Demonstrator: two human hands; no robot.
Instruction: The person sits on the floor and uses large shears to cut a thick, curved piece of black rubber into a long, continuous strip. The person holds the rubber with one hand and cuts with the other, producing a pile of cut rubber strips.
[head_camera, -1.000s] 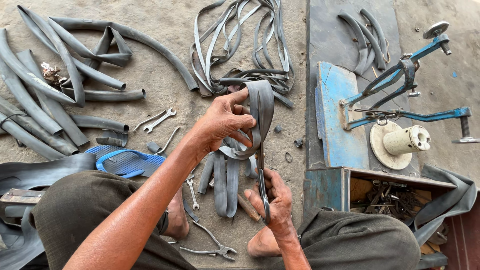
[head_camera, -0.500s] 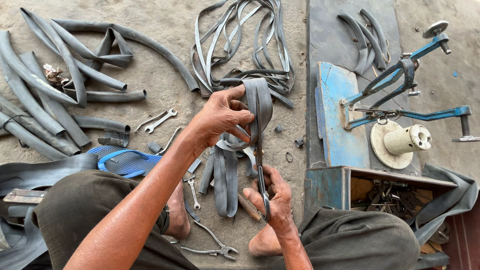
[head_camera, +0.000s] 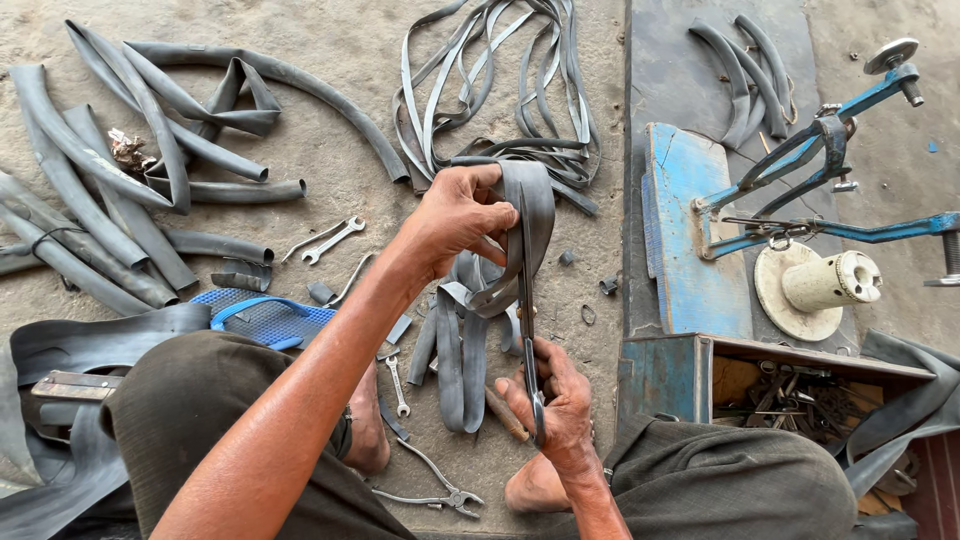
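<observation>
The left hand pinches the folded rubber strip at its far end; the right hand grips scissors (blades pointing far) running along it.

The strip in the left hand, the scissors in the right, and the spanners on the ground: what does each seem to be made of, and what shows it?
Strip in the left hand: probably rubber, matte dark grey; it folds limply.
Scissors in the right hand: apparently metal, dark and dull; long, thin, straight blades.
Spanners: likely steel, pale grey with a slight sheen.
</observation>
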